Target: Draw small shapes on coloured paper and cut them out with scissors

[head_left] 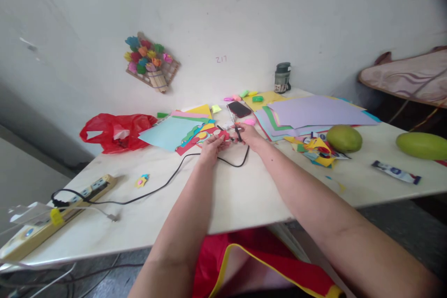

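Observation:
My left hand (210, 148) is closed on a small red paper piece (224, 135) over the middle of the table. Close beside it, my right hand (248, 134) grips a slim tool (238, 132) with a black part and a thin silvery shaft pointing away from me; its exact kind is unclear. A black cable (185, 160) runs from the power strip, passes beneath my left hand and curves up to my right hand. Colourful paper cut-outs (195, 138) lie just left of my fingers. Beyond my hands rests a dark phone (239, 109).
Paper sheets lie left (167, 131) and right (314, 111). A red plastic bag (131, 142), power strip (82, 200) and small paper flower (141, 181) are at left. Paper scraps (319, 149), two green fruits (344, 138), a tube (396, 172) and bottle (282, 77) are at right.

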`<action>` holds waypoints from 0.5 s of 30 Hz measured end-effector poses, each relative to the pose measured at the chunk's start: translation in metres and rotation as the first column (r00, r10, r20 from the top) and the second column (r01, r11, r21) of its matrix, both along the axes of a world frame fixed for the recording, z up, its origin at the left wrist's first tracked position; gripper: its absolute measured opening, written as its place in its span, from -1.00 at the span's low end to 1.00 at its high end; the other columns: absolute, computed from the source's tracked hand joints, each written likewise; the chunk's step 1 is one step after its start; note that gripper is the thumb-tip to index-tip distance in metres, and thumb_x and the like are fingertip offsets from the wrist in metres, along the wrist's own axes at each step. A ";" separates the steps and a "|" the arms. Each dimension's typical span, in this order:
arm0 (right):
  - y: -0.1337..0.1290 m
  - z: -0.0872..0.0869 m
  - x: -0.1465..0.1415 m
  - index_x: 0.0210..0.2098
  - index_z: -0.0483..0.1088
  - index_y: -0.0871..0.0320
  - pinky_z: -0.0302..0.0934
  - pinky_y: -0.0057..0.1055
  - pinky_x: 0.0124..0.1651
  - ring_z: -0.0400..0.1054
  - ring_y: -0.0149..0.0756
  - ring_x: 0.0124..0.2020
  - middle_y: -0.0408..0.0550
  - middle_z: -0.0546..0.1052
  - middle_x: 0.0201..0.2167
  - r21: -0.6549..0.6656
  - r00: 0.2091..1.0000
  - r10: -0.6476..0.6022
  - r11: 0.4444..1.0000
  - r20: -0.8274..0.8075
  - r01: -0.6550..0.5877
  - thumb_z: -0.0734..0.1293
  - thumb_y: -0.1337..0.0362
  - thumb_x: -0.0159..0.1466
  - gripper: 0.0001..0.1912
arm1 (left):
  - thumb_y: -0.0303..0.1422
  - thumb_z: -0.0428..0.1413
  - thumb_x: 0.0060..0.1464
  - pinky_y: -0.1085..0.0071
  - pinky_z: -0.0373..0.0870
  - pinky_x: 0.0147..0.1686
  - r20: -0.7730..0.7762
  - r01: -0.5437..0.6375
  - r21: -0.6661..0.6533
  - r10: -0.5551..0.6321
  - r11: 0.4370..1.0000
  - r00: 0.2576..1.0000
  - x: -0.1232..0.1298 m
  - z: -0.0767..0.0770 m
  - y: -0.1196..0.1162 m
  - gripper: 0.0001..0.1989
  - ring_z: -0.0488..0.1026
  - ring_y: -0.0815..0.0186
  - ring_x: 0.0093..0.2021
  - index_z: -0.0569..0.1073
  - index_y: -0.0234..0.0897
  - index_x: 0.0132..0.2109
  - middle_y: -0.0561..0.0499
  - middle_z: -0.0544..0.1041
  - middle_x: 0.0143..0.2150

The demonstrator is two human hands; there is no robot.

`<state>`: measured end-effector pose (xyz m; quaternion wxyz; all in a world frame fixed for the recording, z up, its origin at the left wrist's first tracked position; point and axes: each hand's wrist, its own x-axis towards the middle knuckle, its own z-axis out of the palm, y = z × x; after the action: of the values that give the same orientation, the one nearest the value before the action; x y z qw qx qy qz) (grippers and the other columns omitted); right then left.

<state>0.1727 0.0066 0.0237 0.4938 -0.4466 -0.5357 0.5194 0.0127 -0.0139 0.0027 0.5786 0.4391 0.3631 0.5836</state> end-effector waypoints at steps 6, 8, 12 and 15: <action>0.001 -0.002 -0.002 -0.20 0.41 0.21 -0.11 -0.63 -0.73 0.28 -0.53 -0.68 -0.28 0.39 -0.66 0.010 1.000 0.012 1.000 0.015 -0.012 0.46 0.40 0.07 -0.70 | -0.24 0.42 -0.35 0.42 0.41 -0.40 -0.050 -0.025 0.022 0.026 0.999 0.998 0.001 0.001 -0.001 -0.63 0.41 0.42 -0.53 0.41 -0.35 -0.54 0.08 0.45 -0.56; 0.000 -0.001 -0.002 -0.20 0.41 0.21 -0.11 -0.63 -0.73 0.28 -0.54 -0.68 -0.29 0.39 -0.66 0.016 1.000 0.018 1.000 0.018 -0.018 0.46 0.39 0.07 -0.71 | -0.23 0.41 -0.33 0.43 0.38 -0.44 -0.069 -0.028 0.016 0.029 0.999 0.997 0.001 0.001 -0.001 -0.63 0.40 0.43 -0.55 0.39 -0.35 -0.55 0.06 0.46 -0.56; -0.001 0.000 -0.002 -0.18 0.41 0.22 -0.11 -0.62 -0.73 0.28 -0.53 -0.69 -0.27 0.41 -0.65 0.020 0.999 0.037 0.999 0.019 -0.038 0.46 0.35 0.09 -0.71 | -0.20 0.42 -0.37 0.44 0.37 -0.46 -0.061 -0.039 0.027 0.041 0.999 0.997 0.001 0.000 0.000 -0.59 0.39 0.43 -0.56 0.37 -0.33 -0.54 0.07 0.45 -0.58; 0.000 -0.001 0.000 -0.16 0.42 0.22 -0.11 -0.62 -0.72 0.30 -0.52 -0.68 -0.25 0.42 -0.65 0.016 0.997 0.068 0.997 0.031 -0.069 0.47 0.31 0.10 -0.68 | -0.19 0.42 -0.37 0.45 0.38 -0.47 -0.047 -0.056 0.054 0.058 0.997 0.997 0.000 -0.002 0.002 -0.58 0.38 0.44 -0.57 0.38 -0.32 -0.51 0.10 0.43 -0.60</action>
<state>0.1725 0.0065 0.0228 0.4713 -0.4315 -0.5626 0.5245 0.0124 -0.0123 0.0011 0.5409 0.4576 0.3739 0.5985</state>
